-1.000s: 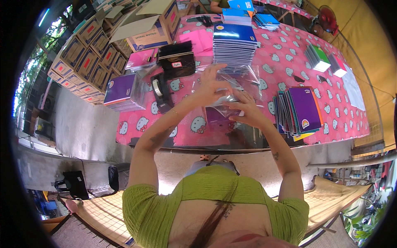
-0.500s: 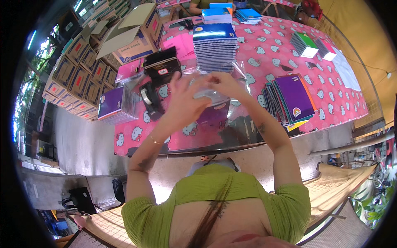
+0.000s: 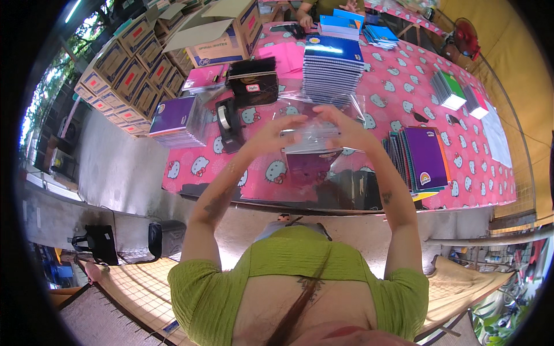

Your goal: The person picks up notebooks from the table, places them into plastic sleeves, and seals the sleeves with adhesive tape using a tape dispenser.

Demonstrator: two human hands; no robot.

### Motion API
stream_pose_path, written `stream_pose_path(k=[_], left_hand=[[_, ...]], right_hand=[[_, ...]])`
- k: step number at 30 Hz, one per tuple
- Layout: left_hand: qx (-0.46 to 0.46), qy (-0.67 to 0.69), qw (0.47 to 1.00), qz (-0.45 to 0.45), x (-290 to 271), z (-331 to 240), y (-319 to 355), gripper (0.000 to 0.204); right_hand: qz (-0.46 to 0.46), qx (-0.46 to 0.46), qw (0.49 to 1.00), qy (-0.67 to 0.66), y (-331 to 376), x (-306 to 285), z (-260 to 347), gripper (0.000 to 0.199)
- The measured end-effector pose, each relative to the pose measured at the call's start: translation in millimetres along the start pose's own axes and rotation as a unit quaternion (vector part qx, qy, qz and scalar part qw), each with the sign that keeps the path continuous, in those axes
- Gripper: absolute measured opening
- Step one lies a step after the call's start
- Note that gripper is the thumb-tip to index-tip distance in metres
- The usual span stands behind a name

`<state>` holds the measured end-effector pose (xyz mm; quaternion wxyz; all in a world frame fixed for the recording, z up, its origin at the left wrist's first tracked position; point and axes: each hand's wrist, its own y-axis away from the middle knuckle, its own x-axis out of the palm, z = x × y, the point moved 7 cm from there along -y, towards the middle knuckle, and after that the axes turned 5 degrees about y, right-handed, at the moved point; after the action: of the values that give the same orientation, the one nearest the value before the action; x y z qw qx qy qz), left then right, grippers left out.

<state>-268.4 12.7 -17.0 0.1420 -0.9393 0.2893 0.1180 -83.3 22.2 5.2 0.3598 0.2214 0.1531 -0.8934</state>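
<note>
A bundle with a purple cover (image 3: 311, 163), wrapped in clear plastic film (image 3: 314, 138), lies on the table in front of me. My left hand (image 3: 281, 135) reaches over its left side, fingers stretched apart and slightly blurred. Opposite it, my right hand (image 3: 348, 130) curves over the right side with fingers and thumb apart. Both touch or hover just over the film; exactly which, I cannot tell. Loose film spreads behind the bundle, against a tall stack of blue spiral notebooks (image 3: 332, 66).
Left of my hands are a black tape dispenser (image 3: 229, 124), a black box (image 3: 252, 83) and wrapped purple notebooks (image 3: 177, 121). More purple notebooks (image 3: 424, 158) lie at right, green ones (image 3: 449, 90) beyond. Cartons (image 3: 130, 69) stand at left; another person's hand (image 3: 304, 18) shows across the table (image 3: 378, 86).
My hands have drawn apart from where they met over the film, now one on each side of the bundle. The view has shifted, moving table items rightward in the picture.
</note>
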Motion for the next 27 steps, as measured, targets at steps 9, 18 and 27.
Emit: stream_pose_path(k=[9, 18, 27], left_hand=[[0.145, -0.411, 0.899, -0.035, 41, -18, 30, 0.040], [0.119, -0.477, 0.858, -0.153, 30, -48, -7, 0.043], [-0.160, 0.033, 0.980, 0.111, -4, 76, -82, 0.036]], right_hand=[[-0.198, -0.109, 0.915, 0.333, 38, 41, 23, 0.020], [-0.153, 0.036, 0.921, 0.357, 10, 15, 29, 0.030], [-0.092, 0.108, 0.988, -0.063, -6, -4, -63, 0.039]])
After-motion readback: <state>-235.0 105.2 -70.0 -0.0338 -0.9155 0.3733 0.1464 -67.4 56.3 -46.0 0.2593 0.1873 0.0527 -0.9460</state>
